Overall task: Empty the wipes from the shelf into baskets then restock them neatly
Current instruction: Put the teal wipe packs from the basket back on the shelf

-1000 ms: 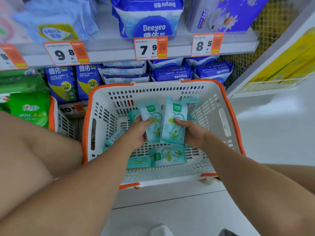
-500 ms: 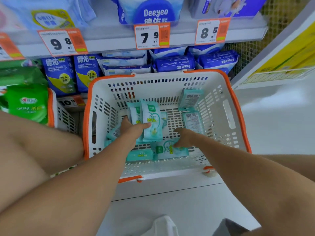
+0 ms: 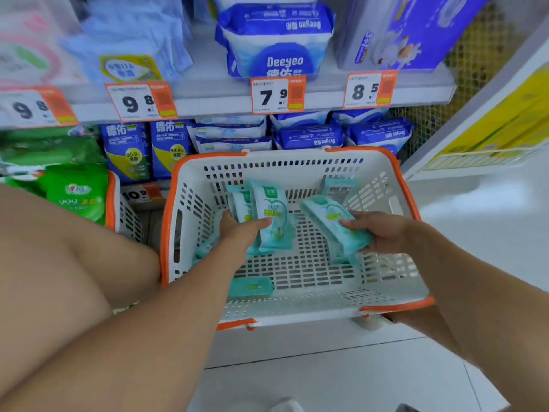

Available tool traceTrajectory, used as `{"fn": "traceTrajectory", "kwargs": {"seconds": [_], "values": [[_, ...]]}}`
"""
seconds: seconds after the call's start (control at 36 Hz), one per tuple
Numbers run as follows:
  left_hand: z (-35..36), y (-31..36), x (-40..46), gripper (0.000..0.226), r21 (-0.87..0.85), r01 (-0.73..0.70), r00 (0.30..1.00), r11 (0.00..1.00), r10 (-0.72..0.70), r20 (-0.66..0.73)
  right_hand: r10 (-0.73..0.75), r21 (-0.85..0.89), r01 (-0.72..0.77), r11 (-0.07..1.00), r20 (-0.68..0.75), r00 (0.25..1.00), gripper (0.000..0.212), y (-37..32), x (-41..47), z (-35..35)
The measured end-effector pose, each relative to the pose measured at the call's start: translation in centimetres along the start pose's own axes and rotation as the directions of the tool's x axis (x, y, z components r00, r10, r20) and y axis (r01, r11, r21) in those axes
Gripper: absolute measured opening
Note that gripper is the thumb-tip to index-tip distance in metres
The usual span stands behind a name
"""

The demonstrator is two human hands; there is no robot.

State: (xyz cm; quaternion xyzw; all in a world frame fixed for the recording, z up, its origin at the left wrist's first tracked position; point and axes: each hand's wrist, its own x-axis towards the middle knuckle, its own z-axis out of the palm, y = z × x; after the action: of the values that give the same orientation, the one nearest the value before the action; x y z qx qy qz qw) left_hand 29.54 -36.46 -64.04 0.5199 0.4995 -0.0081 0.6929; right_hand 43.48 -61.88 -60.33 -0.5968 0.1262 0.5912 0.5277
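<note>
- Head view: white basket [image 3: 190, 233] with orange rim on the floor in front of the shelf [image 3: 225, 96]; both hands are down inside it.
- Left hand [image 3: 237, 233] grips a small stack of teal wipe packs [image 3: 267, 215], held upright; thumb across the front pack, the other fingers hidden behind, so how they lie can't be told.
- Right hand [image 3: 383, 233] holds more teal packs [image 3: 332, 224], tilted flat-ish, fingers curled round the stack's near end, thumb on top.
- Loose in basket: one teal pack [image 3: 251, 286] flat on the floor of the basket near the front wall, another pack [image 3: 338, 188] leaning at the far right wall, one partly hidden under the left forearm [image 3: 208, 246].
- Second basket [image 3: 124, 215] at left, mostly cut off, with green wipe packs [image 3: 78, 194] above it.
- Shelf rows above hold blue Deeyeo packs [image 3: 309, 136]; price tags 9.8, 7.9 [image 3: 277, 95], 8.5.
- Progress, judged: emptying looks done for the teal packs; hands gathering stacks suggests restocking is under way. Left: a few loose packs to collect, plus placing all neatly. Their shelf slot is not visible.
</note>
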Motion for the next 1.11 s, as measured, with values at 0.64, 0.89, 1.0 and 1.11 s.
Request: {"fn": "traceTrajectory", "kwargs": {"seconds": [0.64, 0.89, 1.0, 1.11], "values": [[0.7, 22.2, -20.4, 0.067, -0.103, -0.642, 0.686, 0.759, 0.63, 0.364, -0.816, 0.008, 0.822, 0.569, 0.125, 0.564, 0.059, -11.8, -18.3, 20.4], [0.4, 35.4, -24.2, 0.032, -0.159, -0.84, 0.388, 0.519, 0.78, 0.491, -0.921, -0.306, 0.912, 0.274, 0.188, 0.34, 0.055, -23.6, -26.2, 21.5], [1.6, 41.9, -20.9, 0.018, -0.09, -0.908, 0.333, 0.409, 0.836, 0.437, -0.933, -0.292, 0.925, 0.243, 0.191, 0.305, 0.042, -31.1, -24.9, 21.8], [3.6, 48.0, -15.5, 0.028, -0.018, -0.936, 0.317, 0.353, 0.861, 0.399, -0.95, -0.348, 0.917, 0.197, 0.163, 0.266, 0.051, -38.9, -21.7, 21.7]]}}
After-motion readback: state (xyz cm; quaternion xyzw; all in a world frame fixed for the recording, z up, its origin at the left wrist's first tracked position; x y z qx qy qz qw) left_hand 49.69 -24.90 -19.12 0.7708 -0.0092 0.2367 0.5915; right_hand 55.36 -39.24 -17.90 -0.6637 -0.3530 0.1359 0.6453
